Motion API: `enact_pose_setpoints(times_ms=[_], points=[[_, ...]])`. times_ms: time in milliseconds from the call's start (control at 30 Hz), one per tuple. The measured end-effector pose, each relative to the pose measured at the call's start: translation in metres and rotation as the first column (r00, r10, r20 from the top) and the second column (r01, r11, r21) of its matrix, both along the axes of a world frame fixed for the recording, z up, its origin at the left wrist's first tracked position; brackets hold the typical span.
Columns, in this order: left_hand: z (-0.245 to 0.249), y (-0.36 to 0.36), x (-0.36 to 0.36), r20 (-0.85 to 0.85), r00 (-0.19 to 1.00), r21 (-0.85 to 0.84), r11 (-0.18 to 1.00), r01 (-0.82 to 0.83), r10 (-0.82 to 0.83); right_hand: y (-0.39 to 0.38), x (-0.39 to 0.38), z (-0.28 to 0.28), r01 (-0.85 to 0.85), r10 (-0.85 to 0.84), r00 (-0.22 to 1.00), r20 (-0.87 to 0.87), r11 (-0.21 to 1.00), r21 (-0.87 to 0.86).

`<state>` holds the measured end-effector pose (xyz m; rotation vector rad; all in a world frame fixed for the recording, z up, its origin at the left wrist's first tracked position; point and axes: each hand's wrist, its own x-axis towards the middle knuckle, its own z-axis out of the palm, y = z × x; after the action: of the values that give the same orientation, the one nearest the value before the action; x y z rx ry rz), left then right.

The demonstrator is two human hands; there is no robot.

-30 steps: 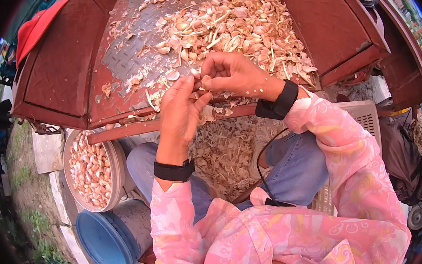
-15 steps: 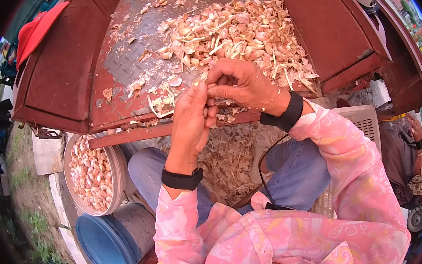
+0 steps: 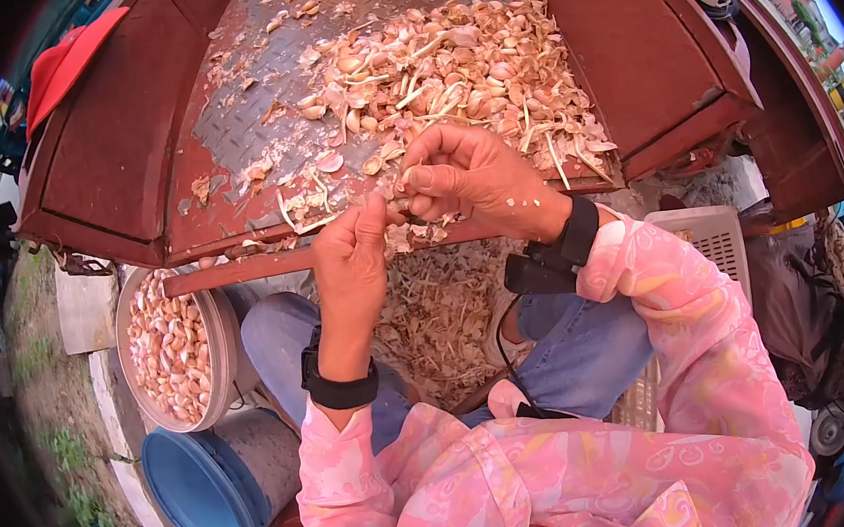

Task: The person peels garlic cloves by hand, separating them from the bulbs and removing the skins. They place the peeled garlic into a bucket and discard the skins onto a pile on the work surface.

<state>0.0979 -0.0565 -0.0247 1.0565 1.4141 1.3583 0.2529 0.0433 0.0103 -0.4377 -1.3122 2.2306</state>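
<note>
Single head-worn view, looking forward and steeply down from above the wearer's jeans point(image 3: 585, 350). Close range: left hand point(image 3: 349, 258) and right hand point(image 3: 485, 183) near mid-frame, pink sleeves point(image 3: 710, 339) rising from the bottom edge. Fisheye-wide coverage (corners fall to black). Red-sided metal bed point(image 3: 230, 130) farther off, running away towards the top edge.

Outdoors in daylight, weedy ground point(image 3: 39, 382) lies along a pale kerb point(image 3: 105, 392) at left.

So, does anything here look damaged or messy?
Yes. The metal platform lacks its red paint across a large ragged patch, baring grey metal. Papery garlic skins also lie heaped below its near edge, which looks untidy, though I can't tell whether they spilled or were dropped there deliberately.
</note>
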Motion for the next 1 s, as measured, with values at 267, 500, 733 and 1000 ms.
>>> enact_pose_setpoints(times_ms=[267, 500, 733, 1000], points=[[0.013, -0.027, 0.009, 0.619, 0.779, -0.041, 0.987, 0.154, -0.096, -0.023, -0.004, 0.002, -0.159, 0.157, 0.987, 0.044, 0.863, 0.480], [-0.002, -0.060, -0.049, 0.875, 0.446, -0.128, 0.978, -0.165, 0.189, 0.023, -0.017, -0.019, -0.082, -0.245, 0.959, 0.146, 0.256, 0.963], [-0.061, -0.135, -0.275, -0.338, 0.605, 0.158, 0.677, -0.719, 0.721, 0.055, -0.040, -0.033, -0.449, -0.597, 0.759, 0.260, -0.190, 0.873], [-0.017, -0.111, -0.206, -0.482, 0.619, 0.243, 0.773, -0.586, 0.621, 0.059, -0.061, -0.032, -0.543, -0.643, 0.691, 0.331, -0.159, 0.824]])
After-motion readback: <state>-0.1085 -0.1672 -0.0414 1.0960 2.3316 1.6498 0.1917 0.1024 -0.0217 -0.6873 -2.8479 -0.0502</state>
